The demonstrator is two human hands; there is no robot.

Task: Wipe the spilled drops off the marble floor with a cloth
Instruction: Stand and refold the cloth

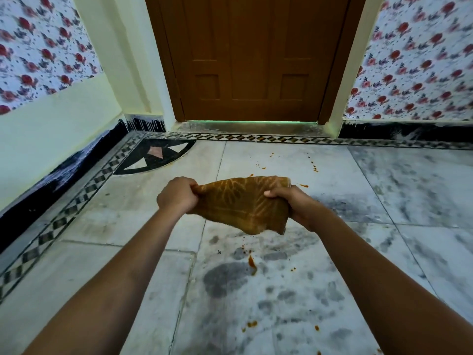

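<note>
Orange drops [252,262] dot marble floor [384,201] below held cloth [243,203].

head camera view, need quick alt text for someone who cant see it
Two bare hands, left and right, hold a brown patterned cloth stretched between them above a grey-veined marble floor. Orange drops dot the floor below and beyond the cloth, and a closed wooden door stands ahead.
</note>
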